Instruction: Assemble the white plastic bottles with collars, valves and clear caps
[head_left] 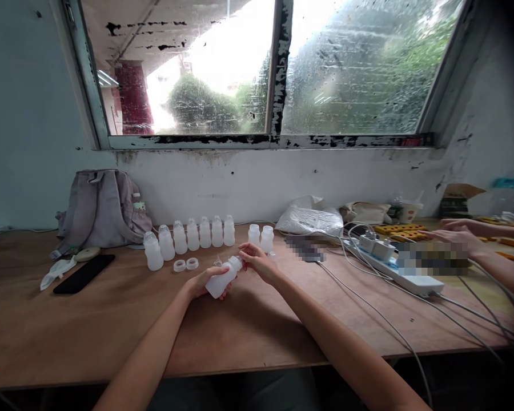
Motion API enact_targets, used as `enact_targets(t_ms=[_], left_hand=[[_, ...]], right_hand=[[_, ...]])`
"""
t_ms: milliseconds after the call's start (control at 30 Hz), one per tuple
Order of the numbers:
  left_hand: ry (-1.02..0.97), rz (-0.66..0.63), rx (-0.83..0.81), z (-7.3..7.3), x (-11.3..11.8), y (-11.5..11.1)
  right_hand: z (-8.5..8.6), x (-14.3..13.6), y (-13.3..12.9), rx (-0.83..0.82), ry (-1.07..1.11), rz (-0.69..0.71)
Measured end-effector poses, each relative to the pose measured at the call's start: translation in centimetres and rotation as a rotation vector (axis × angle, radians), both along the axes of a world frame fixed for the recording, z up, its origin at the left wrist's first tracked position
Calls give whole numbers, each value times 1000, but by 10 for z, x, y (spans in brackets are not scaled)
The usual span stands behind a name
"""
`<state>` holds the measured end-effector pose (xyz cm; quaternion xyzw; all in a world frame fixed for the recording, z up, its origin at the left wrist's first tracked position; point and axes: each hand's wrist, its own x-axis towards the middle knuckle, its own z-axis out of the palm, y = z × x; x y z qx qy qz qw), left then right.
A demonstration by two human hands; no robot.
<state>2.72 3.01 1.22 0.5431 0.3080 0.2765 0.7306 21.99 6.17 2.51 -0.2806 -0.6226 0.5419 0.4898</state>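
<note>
Frosty white plastic makes up the small curvy bottle (217, 283) tilted in front of the person, just above the brown wooden surface (223, 342). The person's left hand (200, 281) is wrapped around the bottle. The right hand (256, 261) has its fingertips at the bottle's top; I cannot tell how hard they pinch. Both hands meet at this one bottle.

Seven frosty white bottles with clear caps (192, 235) stand in a row behind, toward the left. Two white plastic rings (185, 264) lie between the row and the left hand. Behind the right hand stand two frosty bottles with no caps (254, 234), and that hand hides a bit of them.

Far left, a gray cloth backpack (98, 205) leans on the wall. Near it lie a flat black phone (84, 274), a round beige thing (88, 254) and a crumpled white thing (57, 273).

On the right, a shiny silvery plastic bag (310, 220) sits by the wall. A long white power strip (411, 279) and loose white cords (370, 311) lie across the way to some yellow pieces (400, 231). Another person's hands (462, 237) are over there, too.
</note>
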Motion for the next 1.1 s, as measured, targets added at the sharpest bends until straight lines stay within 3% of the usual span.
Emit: enact_targets(t_ms=[533,700,833,967,1100], left_hand=[[-3,-2,-54,0,-2,2],[-46,17,-50,2,-2,0],[-208,157,-27,10,-4,2],[-330,374,64,12,-9,11],[-306,461,110,8,-11,17]], right_hand=[[-2,2,7,67,61,-23],[5,4,3,33,100,-147],[2,6,7,-22,-2,-322],[-7,3,10,-22,-143,-294],[-12,-1,7,52,-235,-235]])
